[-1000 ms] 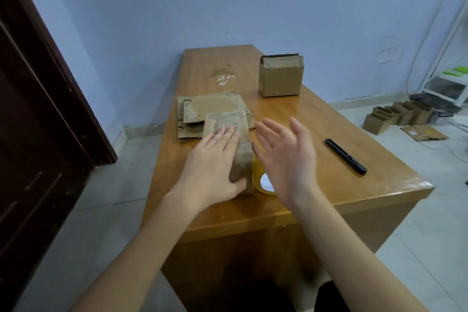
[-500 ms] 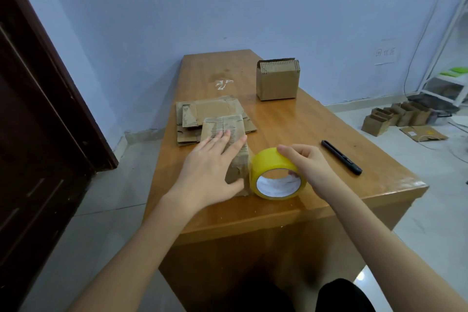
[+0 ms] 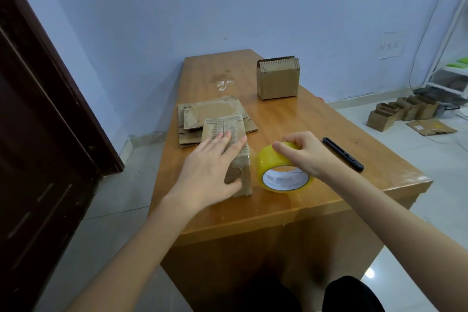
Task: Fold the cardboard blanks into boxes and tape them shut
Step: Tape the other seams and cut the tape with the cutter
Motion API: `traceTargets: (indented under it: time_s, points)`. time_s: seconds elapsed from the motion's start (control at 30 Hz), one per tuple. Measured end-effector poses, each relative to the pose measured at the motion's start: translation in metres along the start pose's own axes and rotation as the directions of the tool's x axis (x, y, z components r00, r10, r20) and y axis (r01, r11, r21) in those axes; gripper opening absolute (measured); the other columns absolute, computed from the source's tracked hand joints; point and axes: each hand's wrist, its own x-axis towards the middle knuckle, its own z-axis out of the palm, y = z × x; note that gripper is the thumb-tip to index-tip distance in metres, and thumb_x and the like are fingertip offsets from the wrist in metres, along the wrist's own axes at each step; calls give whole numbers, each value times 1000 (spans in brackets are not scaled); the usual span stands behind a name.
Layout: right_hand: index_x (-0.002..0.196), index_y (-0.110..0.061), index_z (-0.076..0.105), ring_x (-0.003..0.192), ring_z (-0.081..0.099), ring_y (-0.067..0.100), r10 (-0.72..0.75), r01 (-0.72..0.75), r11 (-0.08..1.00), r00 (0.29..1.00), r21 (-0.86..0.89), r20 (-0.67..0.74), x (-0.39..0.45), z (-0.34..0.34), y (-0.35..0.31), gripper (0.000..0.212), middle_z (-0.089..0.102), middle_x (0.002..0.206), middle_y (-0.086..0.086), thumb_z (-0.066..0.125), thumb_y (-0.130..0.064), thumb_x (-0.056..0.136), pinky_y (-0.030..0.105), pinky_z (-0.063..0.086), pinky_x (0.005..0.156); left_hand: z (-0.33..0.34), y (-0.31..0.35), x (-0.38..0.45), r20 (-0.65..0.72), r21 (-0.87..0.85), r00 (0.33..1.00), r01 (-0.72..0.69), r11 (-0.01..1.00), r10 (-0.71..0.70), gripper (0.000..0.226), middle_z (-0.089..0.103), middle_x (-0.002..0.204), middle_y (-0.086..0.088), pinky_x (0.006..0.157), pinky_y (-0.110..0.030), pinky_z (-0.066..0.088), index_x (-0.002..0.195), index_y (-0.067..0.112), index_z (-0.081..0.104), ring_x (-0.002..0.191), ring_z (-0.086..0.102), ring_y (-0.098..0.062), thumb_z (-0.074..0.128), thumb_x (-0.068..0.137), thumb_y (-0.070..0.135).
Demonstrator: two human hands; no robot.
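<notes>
A small folded cardboard box (image 3: 240,159) stands near the front of the wooden table (image 3: 329,185). My left hand (image 3: 210,164) lies flat on its top with straight fingers, the thumb against its near side. Just right of the box sits a yellow roll of tape (image 3: 283,172), tilted on the table. My right hand (image 3: 304,152) grips the roll from above, fingers curled over its rim. Behind the box lies a stack of flat cardboard blanks (image 3: 215,111).
A pack of upright blanks or a box (image 3: 278,78) stands at the table's far right. A black pen-like tool (image 3: 343,153) lies right of my right hand. Several cardboard boxes (image 3: 402,114) sit on the floor at right. A dark door (image 3: 38,134) is at left.
My right hand went from hovering open beside the box to gripping the tape roll, which came out from behind it to the box's right. My left hand stays pressed on the box.
</notes>
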Motion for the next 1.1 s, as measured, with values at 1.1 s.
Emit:
traceTargets:
  time_s: [1.1]
  points:
    - [116,-15,63,87,55,23,138,44,697,971,-716,195,23,13,-38,51,61,94,2,48,-55,88,29,43,69,1,-1,-1,-39,-27,999,14,1000,-15,72,13,158,1,114,-25,1,150,35,7,145,10,-13,46,92,53]
